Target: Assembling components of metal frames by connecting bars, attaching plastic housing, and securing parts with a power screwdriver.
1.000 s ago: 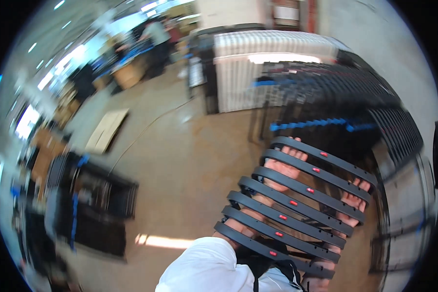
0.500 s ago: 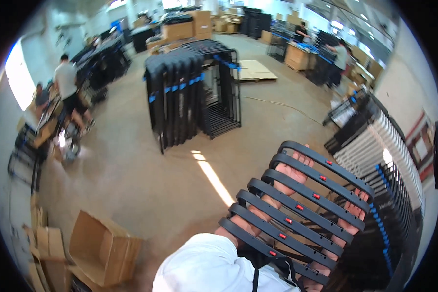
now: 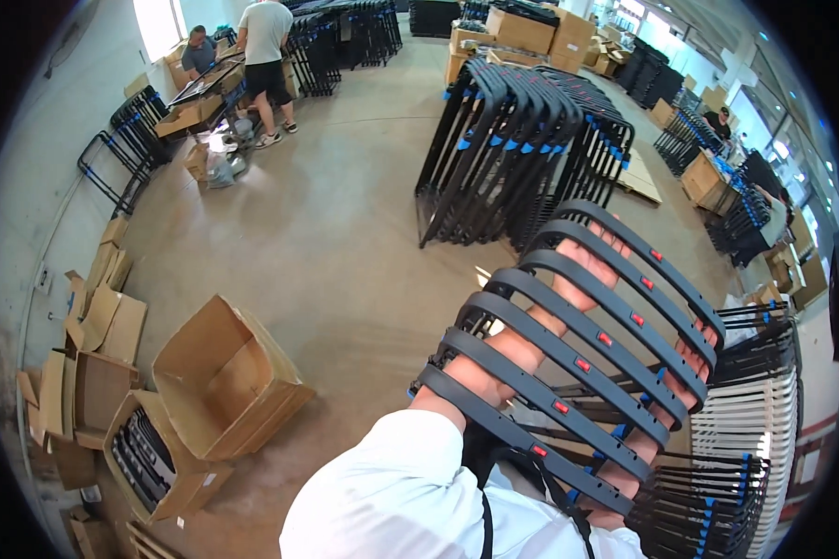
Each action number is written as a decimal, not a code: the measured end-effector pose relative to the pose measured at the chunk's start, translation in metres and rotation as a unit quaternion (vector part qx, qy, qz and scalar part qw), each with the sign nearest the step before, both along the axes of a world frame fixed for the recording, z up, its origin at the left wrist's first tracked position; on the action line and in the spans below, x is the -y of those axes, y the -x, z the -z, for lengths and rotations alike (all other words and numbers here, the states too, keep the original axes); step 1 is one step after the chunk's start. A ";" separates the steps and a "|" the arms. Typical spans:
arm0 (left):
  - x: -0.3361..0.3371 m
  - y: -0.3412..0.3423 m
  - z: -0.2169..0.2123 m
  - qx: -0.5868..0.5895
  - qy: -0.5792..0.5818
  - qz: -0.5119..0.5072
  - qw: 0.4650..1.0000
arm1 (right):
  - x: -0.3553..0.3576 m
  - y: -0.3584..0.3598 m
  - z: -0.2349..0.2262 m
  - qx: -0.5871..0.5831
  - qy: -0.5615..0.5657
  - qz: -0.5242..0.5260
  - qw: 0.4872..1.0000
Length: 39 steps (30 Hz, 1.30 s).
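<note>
Across my forearms and hands lies a row of several black curved bars [image 3: 561, 349], with rounded ends and a small red piece [image 3: 583, 364] on each. My left hand [image 3: 592, 265] supports the far end of the row from underneath, palm up. Its fingers curl around the farthest bars and are partly covered by them. On the other side, my right hand [image 3: 697, 352] holds the bars' right ends, its fingers showing between them. Both forearms run beneath the row toward my white sleeves.
An open carton [image 3: 266, 410] stands at lower left, beside another carton [image 3: 191, 494] holding black parts. Ahead is a cluster of black tubular frames [image 3: 503, 130]. White frames [image 3: 750, 401] and black ones line the right. Two people [image 3: 266, 56] work at back left; others are at far right.
My view has swung left, so the frame cluster now sits farther right and the cartons show more fully. The bars remain on my arms.
</note>
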<state>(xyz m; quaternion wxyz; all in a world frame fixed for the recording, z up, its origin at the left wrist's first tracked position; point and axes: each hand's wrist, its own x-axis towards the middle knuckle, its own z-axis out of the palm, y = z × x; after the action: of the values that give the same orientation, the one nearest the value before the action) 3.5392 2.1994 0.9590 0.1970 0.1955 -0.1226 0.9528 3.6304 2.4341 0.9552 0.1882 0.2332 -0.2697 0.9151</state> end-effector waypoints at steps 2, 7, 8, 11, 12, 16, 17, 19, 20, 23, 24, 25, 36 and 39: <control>0.042 0.041 0.004 -0.061 -0.028 -0.030 0.997 | 0.029 0.037 0.015 -0.001 0.006 -0.022 1.000; 0.150 0.121 0.016 0.007 0.036 -0.071 0.997 | 0.105 0.128 0.051 -0.013 0.029 -0.034 0.999; 0.169 0.137 0.023 -0.039 0.022 -0.081 0.996 | 0.125 0.146 0.056 -0.015 0.037 -0.036 0.999; 0.213 0.166 0.029 0.030 0.052 -0.048 0.997 | 0.162 0.186 0.076 0.005 0.052 0.024 0.998; 0.235 0.176 0.034 0.011 0.082 -0.067 0.994 | 0.185 0.195 0.073 0.012 0.057 0.033 0.998; 0.310 0.203 0.035 0.001 0.100 -0.094 0.991 | 0.244 0.236 0.074 -0.052 0.086 -0.117 0.988; 0.328 0.220 0.023 -0.005 0.089 -0.092 0.992 | 0.264 0.252 0.062 -0.052 0.091 -0.107 0.989; 0.373 0.259 0.003 -0.042 0.093 -0.110 0.989 | 0.316 0.285 0.035 -0.056 0.098 -0.100 0.989; 0.400 0.277 -0.004 -0.045 0.091 -0.101 0.990 | 0.341 0.302 0.025 -0.059 0.096 -0.091 0.989; 0.435 0.301 0.002 0.031 0.011 -0.057 0.998 | 0.370 0.323 0.023 -0.068 0.044 -0.116 0.990; 0.457 0.315 0.001 0.032 0.012 -0.043 0.999 | 0.397 0.328 0.016 -0.067 0.044 -0.101 0.992; 0.477 0.330 -0.002 0.045 -0.001 -0.026 0.999 | 0.421 0.335 0.007 -0.059 0.038 -0.075 0.995; 0.439 0.450 -0.041 0.086 -0.004 0.092 0.992 | 0.435 0.385 -0.052 0.053 0.080 0.127 0.987; 0.421 0.481 -0.044 0.050 0.027 0.122 0.991 | 0.425 0.393 -0.045 0.060 0.116 0.171 0.977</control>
<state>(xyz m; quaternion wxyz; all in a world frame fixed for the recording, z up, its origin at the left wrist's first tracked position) 3.0581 1.7780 1.0033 0.3106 0.1254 -0.1297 0.9333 3.2370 2.0087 1.0004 0.3513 0.1046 -0.2084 0.9068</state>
